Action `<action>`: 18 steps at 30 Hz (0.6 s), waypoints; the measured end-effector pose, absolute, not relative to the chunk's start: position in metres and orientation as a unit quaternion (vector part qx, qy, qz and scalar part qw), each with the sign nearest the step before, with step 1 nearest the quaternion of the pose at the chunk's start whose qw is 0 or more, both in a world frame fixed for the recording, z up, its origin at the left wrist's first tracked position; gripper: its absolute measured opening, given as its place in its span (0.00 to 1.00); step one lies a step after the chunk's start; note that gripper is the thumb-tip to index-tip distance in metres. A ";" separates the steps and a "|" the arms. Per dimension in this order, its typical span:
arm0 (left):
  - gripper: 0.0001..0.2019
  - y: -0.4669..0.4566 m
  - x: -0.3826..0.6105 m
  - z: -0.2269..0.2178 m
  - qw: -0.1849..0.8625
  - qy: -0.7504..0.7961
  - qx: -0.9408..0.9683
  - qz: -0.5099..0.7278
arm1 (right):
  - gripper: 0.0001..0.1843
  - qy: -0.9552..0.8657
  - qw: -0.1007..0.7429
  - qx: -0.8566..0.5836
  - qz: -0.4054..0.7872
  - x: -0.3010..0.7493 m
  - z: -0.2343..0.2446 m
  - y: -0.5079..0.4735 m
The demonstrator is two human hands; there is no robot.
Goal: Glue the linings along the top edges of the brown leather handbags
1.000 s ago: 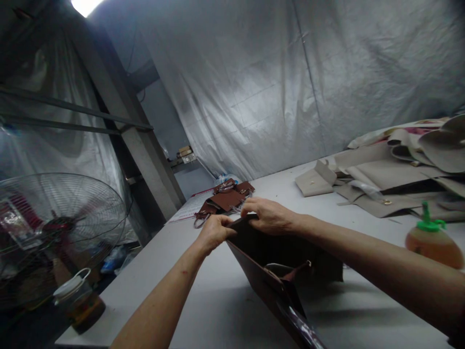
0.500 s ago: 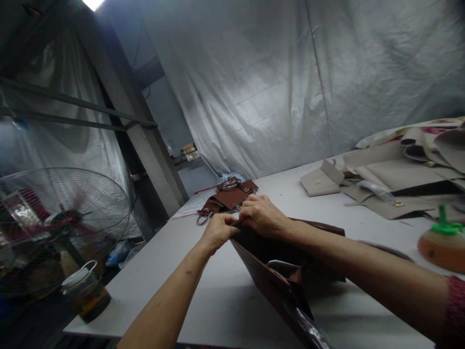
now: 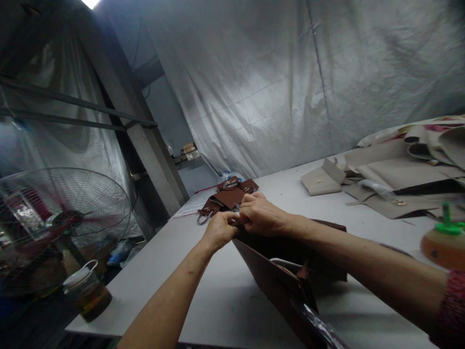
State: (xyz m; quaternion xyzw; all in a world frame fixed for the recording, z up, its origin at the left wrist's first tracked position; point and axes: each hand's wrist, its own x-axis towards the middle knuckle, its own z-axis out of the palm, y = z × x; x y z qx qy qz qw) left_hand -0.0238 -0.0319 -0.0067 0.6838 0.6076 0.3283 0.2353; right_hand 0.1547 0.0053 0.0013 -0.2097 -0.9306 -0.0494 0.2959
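Observation:
A brown leather-like bag (image 3: 267, 276) stands open on the white table (image 3: 218, 300), its dark inside facing up. At its far corner, my left hand (image 3: 222, 227) pinches the upper edge between thumb and fingers. Right beside it, my right hand (image 3: 263, 213) is closed on the same edge, fingers curled. The two hands nearly touch, and the bit of edge between them is mostly hidden. My right forearm crosses above the bag's opening. A handle wrapped in clear plastic (image 3: 316, 325) hangs off the near side.
Brown bag pieces with wrapped handles (image 3: 228, 196) lie beyond my hands. At right are grey-beige bag pieces (image 3: 392, 169) and a green-capped bottle of amber liquid (image 3: 445, 242). A lidded jar (image 3: 87, 295) stands at the left table edge, near a large fan (image 3: 65, 218).
Both hands stay at the bag's corner, the right one curling more tightly. The bag has shifted slightly to the right in view.

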 end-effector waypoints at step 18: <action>0.11 -0.038 -0.020 0.005 0.124 0.578 0.772 0.235 | 0.06 -0.942 0.290 -0.169 -0.017 0.158 0.010 0.020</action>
